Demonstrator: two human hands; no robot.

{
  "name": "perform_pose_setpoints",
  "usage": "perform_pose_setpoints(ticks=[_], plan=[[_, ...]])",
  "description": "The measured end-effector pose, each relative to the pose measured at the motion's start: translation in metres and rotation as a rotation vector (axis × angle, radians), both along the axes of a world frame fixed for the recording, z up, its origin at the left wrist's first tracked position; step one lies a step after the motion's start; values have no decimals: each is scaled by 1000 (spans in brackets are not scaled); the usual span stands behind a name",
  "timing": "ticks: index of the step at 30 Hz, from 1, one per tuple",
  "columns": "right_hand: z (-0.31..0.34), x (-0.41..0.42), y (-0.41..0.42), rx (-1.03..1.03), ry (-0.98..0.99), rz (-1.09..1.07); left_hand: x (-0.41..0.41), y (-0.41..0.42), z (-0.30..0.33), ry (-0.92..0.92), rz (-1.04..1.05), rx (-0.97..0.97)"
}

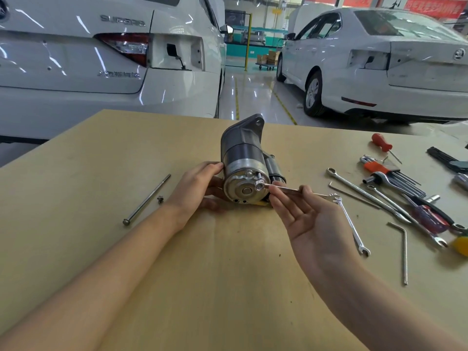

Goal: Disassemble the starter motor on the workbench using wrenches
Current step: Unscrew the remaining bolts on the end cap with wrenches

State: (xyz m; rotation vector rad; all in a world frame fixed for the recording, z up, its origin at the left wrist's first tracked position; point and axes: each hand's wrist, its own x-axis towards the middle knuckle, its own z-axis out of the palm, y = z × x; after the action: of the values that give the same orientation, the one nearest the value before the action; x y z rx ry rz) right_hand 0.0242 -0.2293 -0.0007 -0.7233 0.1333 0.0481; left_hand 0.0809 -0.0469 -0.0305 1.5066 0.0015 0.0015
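One grey cylindrical metal starter motor (244, 160) lies mid-worktop, end cap toward the camera; the left hand (200, 184) cups its side, while the right hand (301, 214) pinches a slim silver ring wrench (283, 189) seated on an end-cap nut; one long steel through-bolt (147, 200) lies left; loose wrenches and hex keys crowd the right edge of the pale wooden worktop (215, 262); two white cars (101, 67) stand behind.

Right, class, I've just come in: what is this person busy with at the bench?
A person is taking apart a starter motor on the workbench. The left hand steadies its casing, while the right hand holds a wrench whose ring end sits on a bolt at the end cap. One long bolt already lies out to the left.
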Motion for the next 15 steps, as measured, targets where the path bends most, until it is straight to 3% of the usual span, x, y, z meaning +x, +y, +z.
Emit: perform_pose_setpoints(ticks=[11,15], plan=[[-1,-3,4,-10,-33,-79,2,2,-2,0,-47,-2],[-4,-2,3,-220,-239,-157,2,3,-2,-15,-40,-20]])
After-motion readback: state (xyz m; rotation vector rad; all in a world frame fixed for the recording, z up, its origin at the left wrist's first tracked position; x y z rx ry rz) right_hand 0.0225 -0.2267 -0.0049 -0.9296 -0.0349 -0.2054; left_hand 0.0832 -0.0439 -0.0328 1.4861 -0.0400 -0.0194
